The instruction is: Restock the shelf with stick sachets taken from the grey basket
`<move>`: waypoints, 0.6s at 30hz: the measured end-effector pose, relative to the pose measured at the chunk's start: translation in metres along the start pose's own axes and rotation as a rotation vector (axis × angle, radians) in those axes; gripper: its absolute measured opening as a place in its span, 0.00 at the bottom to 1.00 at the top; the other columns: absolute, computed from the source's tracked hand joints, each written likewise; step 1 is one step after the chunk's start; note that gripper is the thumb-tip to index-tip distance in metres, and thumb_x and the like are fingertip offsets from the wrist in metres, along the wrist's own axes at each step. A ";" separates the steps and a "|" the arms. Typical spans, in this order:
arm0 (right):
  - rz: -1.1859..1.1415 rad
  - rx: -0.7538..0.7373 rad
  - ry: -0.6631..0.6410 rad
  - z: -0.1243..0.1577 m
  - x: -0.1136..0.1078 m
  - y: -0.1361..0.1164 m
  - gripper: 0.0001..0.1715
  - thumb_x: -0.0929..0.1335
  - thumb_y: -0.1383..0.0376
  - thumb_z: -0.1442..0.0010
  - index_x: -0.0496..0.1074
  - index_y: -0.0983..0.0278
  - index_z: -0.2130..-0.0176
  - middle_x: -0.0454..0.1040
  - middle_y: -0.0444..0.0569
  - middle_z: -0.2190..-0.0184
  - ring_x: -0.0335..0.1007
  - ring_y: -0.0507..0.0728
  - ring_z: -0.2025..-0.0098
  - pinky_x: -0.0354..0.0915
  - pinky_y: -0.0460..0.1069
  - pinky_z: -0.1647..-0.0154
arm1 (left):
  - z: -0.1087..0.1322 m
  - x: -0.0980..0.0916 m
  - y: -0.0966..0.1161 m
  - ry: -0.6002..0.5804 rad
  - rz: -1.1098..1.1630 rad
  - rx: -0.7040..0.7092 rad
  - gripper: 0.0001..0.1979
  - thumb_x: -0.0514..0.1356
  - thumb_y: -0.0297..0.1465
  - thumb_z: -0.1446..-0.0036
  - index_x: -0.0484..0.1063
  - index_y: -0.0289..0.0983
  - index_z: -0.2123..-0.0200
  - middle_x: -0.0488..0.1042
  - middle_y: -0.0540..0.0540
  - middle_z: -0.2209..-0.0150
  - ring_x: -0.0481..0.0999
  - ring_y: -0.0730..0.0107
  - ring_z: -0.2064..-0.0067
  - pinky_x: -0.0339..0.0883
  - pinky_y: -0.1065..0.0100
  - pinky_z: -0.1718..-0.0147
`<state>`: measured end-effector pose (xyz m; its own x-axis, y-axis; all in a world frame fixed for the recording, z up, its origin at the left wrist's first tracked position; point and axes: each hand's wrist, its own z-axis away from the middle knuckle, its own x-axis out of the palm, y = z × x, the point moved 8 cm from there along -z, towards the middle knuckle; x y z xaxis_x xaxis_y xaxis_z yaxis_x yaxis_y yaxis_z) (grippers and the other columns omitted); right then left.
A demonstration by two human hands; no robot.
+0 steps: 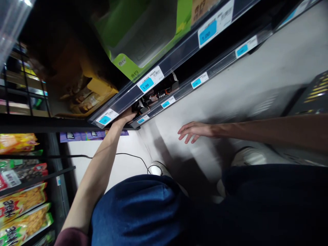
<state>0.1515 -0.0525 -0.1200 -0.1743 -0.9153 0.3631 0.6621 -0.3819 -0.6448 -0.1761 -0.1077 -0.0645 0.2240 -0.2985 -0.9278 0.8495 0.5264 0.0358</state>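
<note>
My left hand [128,114] reaches in under the edge of a shelf, into the lower shelf; its fingers are hidden there. Close beside it on that shelf lie dark packets [143,104], partly in shadow, and I cannot make out whether the hand touches them. My right hand [195,131] hangs over the pale floor with its fingers spread and nothing in them. Above the left hand runs the upper shelf edge [179,61] with white and blue price tags.
A green carton [128,66] and a yellow box of wrapped snacks [94,92] sit on the upper shelf. Snack bags [23,201] fill a rack at left. A thin black cable [130,154] crosses near my shoe [156,169]. A dark object with yellow stripes [317,90] stands at right.
</note>
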 end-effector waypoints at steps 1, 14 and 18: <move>0.005 0.006 0.011 0.001 0.000 -0.001 0.23 0.73 0.55 0.45 0.73 0.65 0.54 0.78 0.59 0.51 0.79 0.61 0.60 0.74 0.52 0.63 | 0.000 -0.001 0.002 0.012 0.002 0.011 0.24 0.55 0.40 0.42 0.66 0.37 0.44 0.75 0.38 0.48 0.68 0.47 0.40 0.59 0.53 0.40; 0.009 0.020 0.045 0.004 0.001 -0.002 0.22 0.74 0.54 0.47 0.74 0.63 0.57 0.79 0.58 0.54 0.79 0.62 0.62 0.74 0.53 0.65 | 0.009 0.019 0.011 -0.080 -0.196 0.252 0.28 0.51 0.31 0.42 0.61 0.29 0.38 0.68 0.31 0.41 0.58 0.42 0.35 0.45 0.47 0.35; 0.032 0.037 0.039 0.008 0.003 0.000 0.22 0.74 0.55 0.46 0.73 0.64 0.56 0.79 0.58 0.54 0.79 0.61 0.61 0.74 0.52 0.65 | 0.004 0.025 0.018 -0.092 -0.174 0.185 0.28 0.50 0.25 0.44 0.63 0.28 0.39 0.70 0.28 0.44 0.61 0.39 0.37 0.45 0.42 0.37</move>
<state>0.1567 -0.0543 -0.1135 -0.1806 -0.9315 0.3159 0.6944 -0.3482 -0.6298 -0.1530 -0.1085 -0.0858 0.1023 -0.4473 -0.8885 0.9499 0.3092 -0.0463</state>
